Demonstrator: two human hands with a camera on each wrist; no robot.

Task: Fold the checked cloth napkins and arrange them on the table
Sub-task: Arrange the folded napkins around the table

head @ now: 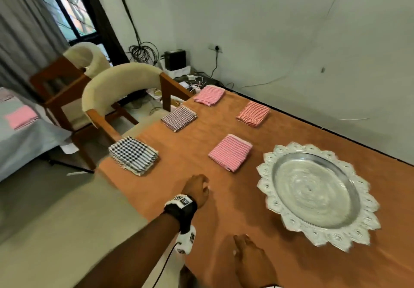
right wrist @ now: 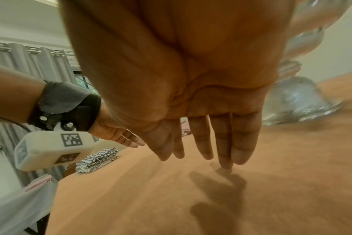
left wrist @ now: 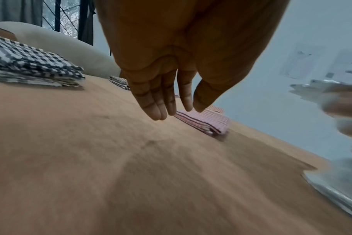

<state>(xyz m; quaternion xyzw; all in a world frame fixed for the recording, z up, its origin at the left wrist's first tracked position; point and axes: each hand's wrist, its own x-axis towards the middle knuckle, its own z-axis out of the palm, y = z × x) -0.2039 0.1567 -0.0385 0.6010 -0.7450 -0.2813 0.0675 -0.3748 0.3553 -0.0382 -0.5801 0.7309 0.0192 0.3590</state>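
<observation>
over the orange table [head: 224, 209], left hand [head: 196, 189] with fingers straight and relaxed, holding nothing. just behind it, right hand [head: 251, 259], fingers spread, one fingertip touching the cloth. ahead of left hand, five folded napkins: black-and-white napkin [head: 133, 155], near pink napkin [head: 230, 152], three farther. right of both hands, silver tray [head: 318, 194].

Five folded napkins lie on the counter [head: 291, 265]: three in a row along its left edge [head: 133, 155] [head: 179, 118] [head: 209, 95], two further right [head: 230, 152] [head: 252, 113]. A footed tray [head: 318, 194] stands right of them, near the wall. Chairs [head: 121, 86] stand left of the counter.
</observation>
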